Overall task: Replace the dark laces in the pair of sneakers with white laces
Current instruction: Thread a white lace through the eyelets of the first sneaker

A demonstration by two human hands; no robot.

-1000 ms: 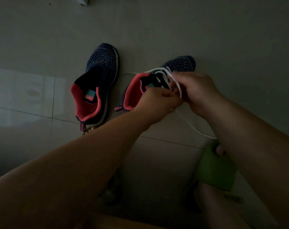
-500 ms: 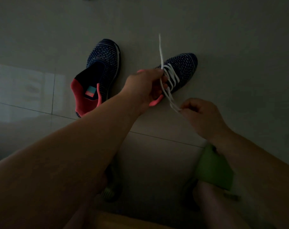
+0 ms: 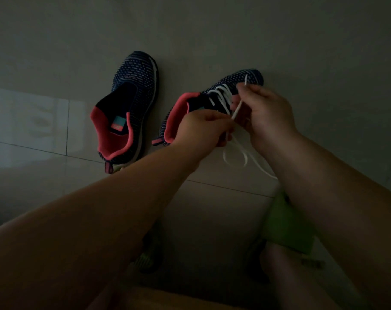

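Between our fingertips we pinch the white lace (image 3: 236, 111): right hand (image 3: 265, 113) near its tip, left hand (image 3: 203, 128) lower down. It crisscrosses the navy, coral-lined right sneaker (image 3: 212, 101) on the tile floor (image 3: 212, 36); the left sneaker (image 3: 129, 104) sits unlaced beside it, apart

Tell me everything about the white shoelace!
The white lace is a thin flat cord, crisscrossed through the right-hand sneaker. The right hand pinches one end, its tip poking up. The left hand holds it lower down. Loose loops hang beneath the hands toward the tiled floor.
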